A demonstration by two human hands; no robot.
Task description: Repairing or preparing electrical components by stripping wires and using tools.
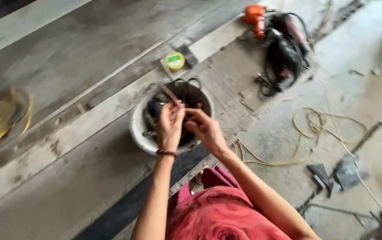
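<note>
- The person's left hand point(169, 126) pinches a thin, flat, reddish-brown strip point(170, 94) between its fingers, right above the round white plastic bucket point(138, 129).
- The right hand point(205, 128) is close beside it with fingers curled; whether it grips anything is too blurry to tell.
- The bucket sits on the grey dusty floor point(66, 66), full of dark tools.
- A small round yellow-green tin point(175, 60) lies just behind the bucket.
- A black and orange power tool with a cord point(280, 44) lies farther back.

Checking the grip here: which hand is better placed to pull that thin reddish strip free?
Left, probably. The left hand already pinches the reddish strip above the white bucket; the right hand is beside it, fingertips only near.
</note>
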